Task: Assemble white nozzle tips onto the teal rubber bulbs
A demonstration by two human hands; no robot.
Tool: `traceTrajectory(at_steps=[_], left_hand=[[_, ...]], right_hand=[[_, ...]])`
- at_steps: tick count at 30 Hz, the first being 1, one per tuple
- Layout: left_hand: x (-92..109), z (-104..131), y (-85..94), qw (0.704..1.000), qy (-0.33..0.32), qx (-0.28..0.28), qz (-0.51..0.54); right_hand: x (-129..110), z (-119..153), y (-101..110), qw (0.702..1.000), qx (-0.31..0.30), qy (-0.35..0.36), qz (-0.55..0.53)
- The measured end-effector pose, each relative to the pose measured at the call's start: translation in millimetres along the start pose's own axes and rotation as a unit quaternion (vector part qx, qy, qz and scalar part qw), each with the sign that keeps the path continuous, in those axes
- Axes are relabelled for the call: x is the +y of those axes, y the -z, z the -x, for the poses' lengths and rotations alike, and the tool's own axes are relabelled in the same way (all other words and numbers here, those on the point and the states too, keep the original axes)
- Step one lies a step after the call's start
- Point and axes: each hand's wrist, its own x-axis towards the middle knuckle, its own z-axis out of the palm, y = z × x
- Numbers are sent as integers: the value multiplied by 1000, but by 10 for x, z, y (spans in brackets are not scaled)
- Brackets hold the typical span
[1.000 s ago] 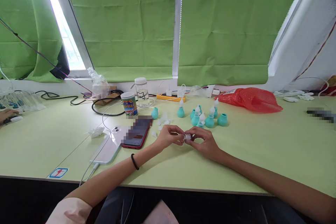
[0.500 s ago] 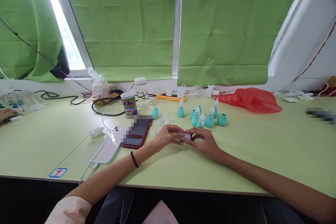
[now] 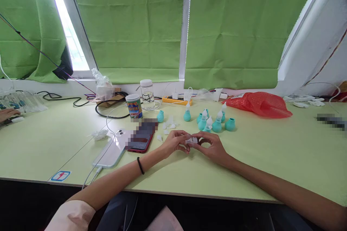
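Observation:
Between my two hands, just over the table, is a small clear plastic piece (image 3: 192,140). The fingers of my left hand (image 3: 176,141) pinch its left end, and my right hand (image 3: 213,146) grips its right end with thumb and fingers. Fingertips cover part of the piece. Beyond my hands stand several turquoise rubber bulbs; some, like the bulb (image 3: 217,126), carry a clear pointed tip (image 3: 219,115), while the bulb at the right (image 3: 230,125) has an open neck. Loose clear tips (image 3: 170,124) lie in a small pile beyond my left hand.
Left of my left arm lie a red-edged phone (image 3: 146,140) and a white phone (image 3: 110,151) with a cable. Behind them stand a printed can (image 3: 134,107) and a clear jar (image 3: 147,97). A red plastic bag (image 3: 260,104) lies back right. Another person's hand (image 3: 8,114) shows far left.
Both hands stay at nearly the same place. The clear piece shows a little more between my fingers, and its angle has shifted slightly. The view has moved a little.

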Motion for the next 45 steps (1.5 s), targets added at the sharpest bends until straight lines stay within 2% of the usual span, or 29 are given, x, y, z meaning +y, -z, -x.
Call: traceTrajectory(at_steps=[9, 22, 25, 28, 32, 34, 36, 38, 40, 42, 45], left_hand=[[1, 16, 45, 999, -30, -10, -15], [21, 23, -10, 999, -43, -19, -12], [15, 29, -22, 998, -52, 3, -22], [7, 23, -30, 996, -59, 61, -29], [-18, -17, -3, 992, -37, 112, -39], [-31, -38, 14, 992, -26, 118, -33], [-39, -54, 23, 993, -20, 118, -16], [-38, -61, 24, 993, -7, 118, 9], [-32, -63, 25, 992, 10, 117, 34], [-27, -64, 32, 992, 20, 115, 52], [-30, -70, 53, 991, 12, 117, 64]], right_hand=[[2, 15, -5, 1000, -6, 11, -3], [14, 18, -1, 1000, -1, 11, 12], [23, 25, -1, 1000, 8, 6, 28], [17, 33, 14, 999, 25, -7, 48], [24, -23, 139, 991, 86, 49, 93], [75, -111, 279, 974, 152, 88, 145], [169, -229, 465, 941, 252, 91, 208], [293, -350, 666, 900, 314, 49, 298], [427, -441, 844, 870, 298, -28, 393], [547, -488, 972, 848, 235, -146, 452], [678, -498, 1068, 825, 87, -288, 479]])
